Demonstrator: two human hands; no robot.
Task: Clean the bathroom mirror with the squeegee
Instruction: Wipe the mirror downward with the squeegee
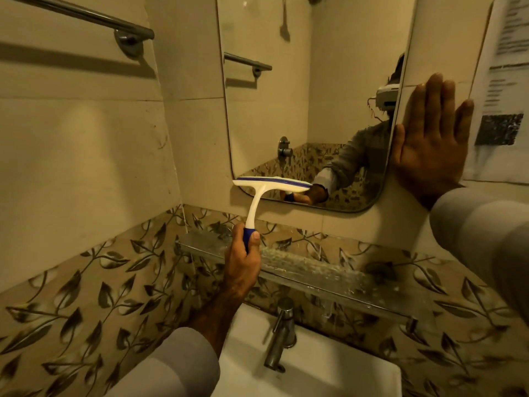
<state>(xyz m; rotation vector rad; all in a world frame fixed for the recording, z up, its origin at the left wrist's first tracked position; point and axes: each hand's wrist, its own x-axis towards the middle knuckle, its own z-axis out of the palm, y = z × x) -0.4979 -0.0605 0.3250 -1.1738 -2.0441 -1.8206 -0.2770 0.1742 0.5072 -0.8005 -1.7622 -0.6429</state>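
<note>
The bathroom mirror (pixel 286 110) hangs on the cream tiled wall above the sink. A white squeegee (pixel 269 186) with a blue blade edge and a blue grip lies with its blade against the mirror's lower left corner. My left hand (pixel 243 262) grips the blue handle from below, thumb up along it. My right hand (pixel 432 138) lies flat with straight fingers on the wall, just right of the mirror's right edge. The mirror reflects a person's sleeve and the hand on the squeegee.
A wet glass shelf (pixel 300 267) runs under the mirror. Below it stand a chrome tap (pixel 282 336) and a white sink (pixel 315 373). A towel rail (pixel 86 15) is fixed at upper left. A printed paper sheet (pixel 503 81) hangs on the right wall.
</note>
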